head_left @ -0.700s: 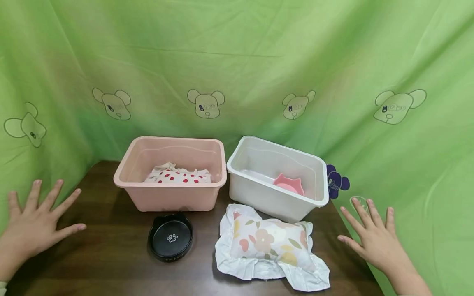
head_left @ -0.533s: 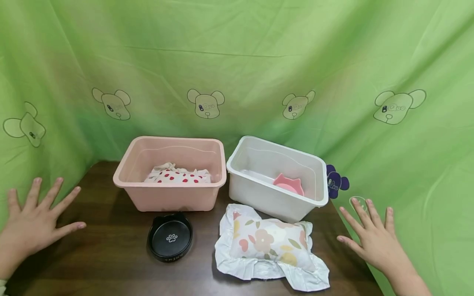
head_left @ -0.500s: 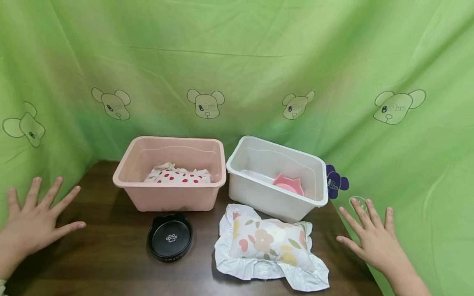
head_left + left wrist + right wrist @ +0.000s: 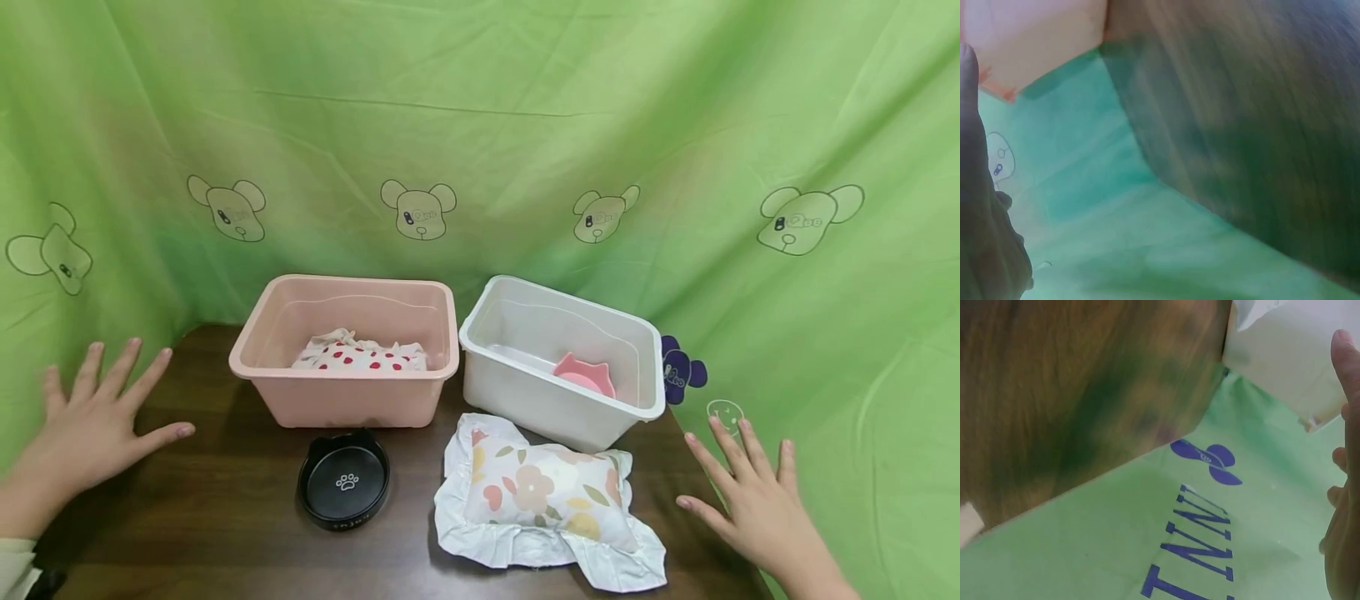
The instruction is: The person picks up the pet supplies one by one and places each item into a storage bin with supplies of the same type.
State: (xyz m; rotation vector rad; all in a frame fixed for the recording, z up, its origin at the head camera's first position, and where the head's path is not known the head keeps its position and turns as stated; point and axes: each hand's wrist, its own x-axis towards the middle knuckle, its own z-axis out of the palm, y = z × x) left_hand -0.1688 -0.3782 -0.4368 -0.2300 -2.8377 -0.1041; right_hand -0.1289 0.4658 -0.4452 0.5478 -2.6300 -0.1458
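Observation:
My left hand (image 4: 93, 425) hovers at the table's left side, its fingers spread and holding nothing. On the opposite side my right hand (image 4: 757, 500) is spread too, with nothing in it. The black cat-eared bowl (image 4: 345, 482), marked with a paw print, is the loose object nearest my left hand. Closest to my right hand lies a ruffled floral pillow (image 4: 543, 492). Behind the bowl stands a pink bin (image 4: 348, 400) containing a white pillow with red spots (image 4: 360, 358). A white bin (image 4: 540, 408), set at an angle, contains a pink cat-eared bowl (image 4: 585, 373).
The bins stand side by side at the back of the dark wooden table (image 4: 225, 533). A green curtain (image 4: 480, 100) printed with bear heads encloses the back and both sides, close behind the bins.
My left hand has shifted right and slightly up. The right hand has moved slightly down and left. Bins, bowls and pillows stay where they were.

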